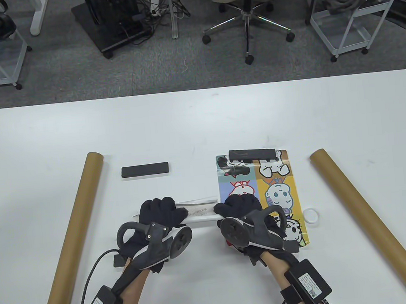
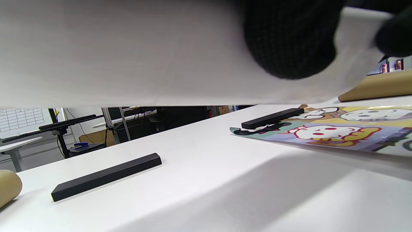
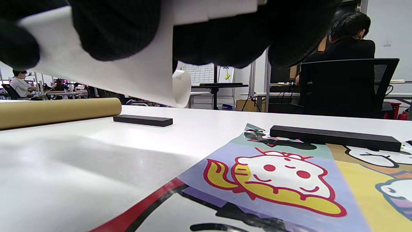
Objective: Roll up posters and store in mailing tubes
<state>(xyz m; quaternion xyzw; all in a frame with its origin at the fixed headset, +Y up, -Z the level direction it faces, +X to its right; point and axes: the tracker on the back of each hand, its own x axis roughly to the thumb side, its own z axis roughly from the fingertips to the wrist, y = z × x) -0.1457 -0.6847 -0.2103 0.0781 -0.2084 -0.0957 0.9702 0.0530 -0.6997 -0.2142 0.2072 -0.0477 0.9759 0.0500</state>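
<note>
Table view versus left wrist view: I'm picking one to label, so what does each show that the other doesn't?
Only the table view shows both hands, left and right, gripping the rolled white poster, plus the white cap and the right tube end to end.

Only the left wrist view shows the roll from beneath, lifted off the table, with a fingertip curled on it.

Both show the two black bars, the flat cartoon poster and the left tube.
</note>
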